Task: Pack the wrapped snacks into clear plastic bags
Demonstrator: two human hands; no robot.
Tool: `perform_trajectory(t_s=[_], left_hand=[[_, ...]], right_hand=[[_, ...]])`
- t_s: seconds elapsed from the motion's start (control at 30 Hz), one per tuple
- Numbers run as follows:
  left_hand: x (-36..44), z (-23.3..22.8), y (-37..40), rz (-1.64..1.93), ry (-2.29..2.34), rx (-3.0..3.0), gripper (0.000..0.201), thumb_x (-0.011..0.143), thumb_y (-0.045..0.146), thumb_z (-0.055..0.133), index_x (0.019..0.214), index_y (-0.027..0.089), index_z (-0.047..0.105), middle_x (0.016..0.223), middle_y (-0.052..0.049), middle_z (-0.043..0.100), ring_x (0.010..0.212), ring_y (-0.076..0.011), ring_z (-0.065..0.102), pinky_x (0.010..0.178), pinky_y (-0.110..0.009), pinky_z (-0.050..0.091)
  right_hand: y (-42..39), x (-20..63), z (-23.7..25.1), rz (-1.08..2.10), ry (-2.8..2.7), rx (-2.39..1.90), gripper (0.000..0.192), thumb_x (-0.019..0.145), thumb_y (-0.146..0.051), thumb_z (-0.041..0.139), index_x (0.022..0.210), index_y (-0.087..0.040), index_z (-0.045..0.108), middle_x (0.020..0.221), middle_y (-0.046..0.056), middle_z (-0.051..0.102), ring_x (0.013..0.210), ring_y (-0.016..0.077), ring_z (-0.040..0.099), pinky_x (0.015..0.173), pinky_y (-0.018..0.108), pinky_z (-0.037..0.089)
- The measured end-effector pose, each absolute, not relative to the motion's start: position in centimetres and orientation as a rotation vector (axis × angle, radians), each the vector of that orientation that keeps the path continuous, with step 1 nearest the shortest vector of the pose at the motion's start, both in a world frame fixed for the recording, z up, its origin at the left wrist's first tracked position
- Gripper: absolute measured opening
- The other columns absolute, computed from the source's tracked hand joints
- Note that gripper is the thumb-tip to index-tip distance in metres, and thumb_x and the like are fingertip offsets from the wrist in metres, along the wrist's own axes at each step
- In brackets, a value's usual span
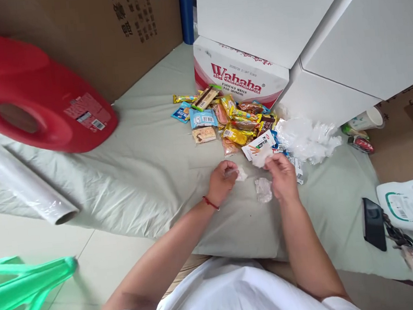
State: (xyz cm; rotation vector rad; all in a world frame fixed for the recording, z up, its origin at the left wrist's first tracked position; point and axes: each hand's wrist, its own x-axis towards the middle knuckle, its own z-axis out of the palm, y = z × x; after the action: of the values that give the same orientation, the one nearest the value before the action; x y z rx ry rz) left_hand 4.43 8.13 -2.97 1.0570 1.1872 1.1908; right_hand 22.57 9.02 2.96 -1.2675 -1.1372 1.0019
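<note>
Head view: both hands [252, 177] pinch crinkly clear wrappers [263, 189].

Snack pile [230, 119], Wahaha box [239, 72] block ahead; sheet [150, 169] left open.

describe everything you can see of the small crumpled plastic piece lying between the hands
The small crumpled plastic piece looks like thin, clear film, scrunched into a wrinkled, whitish, shiny wad. It lies loose on the pale green sheet, just left of the right hand and right of the left hand; whether the right hand touches it is unclear. It sits nearer the person than the snack pile.
</note>
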Motion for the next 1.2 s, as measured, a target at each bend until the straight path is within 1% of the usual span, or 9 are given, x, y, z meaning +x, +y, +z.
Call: perform_trajectory(t_s=[0.13,0.2,0.4,0.57,0.77,0.9,0.97,1.07,1.2], left_hand=[[3.6,-2.6,8.1,1.468,1.446,1.366,0.054,0.079,0.047,0.082,0.124,0.021,0.067,0.130,-0.013,0.056,0.108,-0.0254,0.059,0.089,-0.040,0.054],[3.2,-1.9,7.6,1.537,1.422,1.516,0.052,0.081,0.047,0.081,0.125,0.022,0.068,0.132,-0.013,0.055,0.109,-0.0244,0.057,0.097,-0.042,0.051],[3.8,-1.0,6.6,1.262,0.950,1.451,0.037,0.085,0.051,0.077,0.104,0.020,0.071,0.091,-0.003,0.063,0.074,-0.0139,0.050,0.068,-0.028,0.042],[3.7,-1.3,7.8,1.267,0.822,0.897,0.042,0.078,0.056,0.082,0.085,0.020,0.063,0.069,0.006,0.050,0.061,-0.0089,0.038,0.058,-0.024,0.033],[3.0,-0.6,8.4,1.296,0.659,0.433,0.041,0.068,0.040,0.092,0.080,0.019,0.058,0.077,0.004,0.061,0.069,-0.0093,0.056,0.067,-0.023,0.047],[2.2,0.0,8.1,1.169,0.528,0.332,0.025,0.065,0.026,0.082,0.080,0.018,0.064,0.093,-0.006,0.074,0.088,-0.0217,0.070,0.079,-0.034,0.056],[1.4,0.2,8.2,1.161,0.502,0.276,0.019,0.063,0.025,0.074,0.077,0.018,0.064,0.098,-0.008,0.074,0.089,-0.0242,0.072,0.077,-0.036,0.057],[-0.5,0.1,8.6,1.275,0.511,0.230,0.014,0.065,0.029,0.066,0.073,0.020,0.059,0.091,-0.005,0.069,0.067,-0.0147,0.062,0.057,-0.028,0.051],[-2.4,-0.1,9.2,1.389,0.528,0.315,0.026,0.071,0.038,0.063,0.065,0.021,0.044,0.079,-0.002,0.055,0.049,-0.0058,0.036,0.038,-0.021,0.026]], right_hand=[[8.7,24.3,4.5,1.069,-0.881,-1.145,0.039,0.072,-0.047,0.088,0.079,-0.024,0.057,0.079,-0.004,0.060,0.072,0.0130,0.055,0.071,0.027,0.047],[8.0,24.5,4.6,1.087,-0.967,-1.193,0.037,0.074,-0.047,0.087,0.078,-0.023,0.059,0.077,-0.004,0.059,0.071,0.0126,0.054,0.071,0.027,0.046],[5.9,22.4,3.3,1.167,-1.534,-1.315,0.027,0.091,-0.048,0.073,0.085,-0.022,0.069,0.080,-0.001,0.065,0.076,0.0155,0.056,0.074,0.028,0.044],[6.4,22.7,2.9,1.200,-1.235,-1.317,0.037,0.084,-0.055,0.077,0.078,-0.023,0.060,0.071,-0.003,0.057,0.067,0.0139,0.050,0.067,0.027,0.043],[4.7,26.7,3.0,0.798,-1.273,-1.583,0.037,0.084,-0.060,0.073,0.093,-0.025,0.066,0.099,0.005,0.066,0.085,0.0198,0.061,0.077,0.035,0.053],[2.0,29.4,1.7,0.459,-1.766,-1.882,0.054,0.077,-0.056,0.080,0.123,-0.029,0.072,0.135,0.011,0.061,0.104,0.0270,0.063,0.084,0.042,0.054],[1.0,29.9,1.1,0.475,-1.811,-1.878,0.038,0.085,-0.053,0.072,0.115,-0.029,0.076,0.123,0.010,0.068,0.096,0.0271,0.065,0.080,0.043,0.054],[0.6,28.8,1.3,0.375,-1.650,-1.730,0.025,0.096,-0.046,0.063,0.101,-0.027,0.078,0.099,0.008,0.072,0.083,0.0248,0.064,0.077,0.041,0.053],[3.2,23.5,2.8,0.281,-1.650,-1.468,0.020,0.100,-0.037,0.061,0.110,-0.030,0.076,0.106,0.009,0.071,0.095,0.0256,0.065,0.086,0.039,0.054]])
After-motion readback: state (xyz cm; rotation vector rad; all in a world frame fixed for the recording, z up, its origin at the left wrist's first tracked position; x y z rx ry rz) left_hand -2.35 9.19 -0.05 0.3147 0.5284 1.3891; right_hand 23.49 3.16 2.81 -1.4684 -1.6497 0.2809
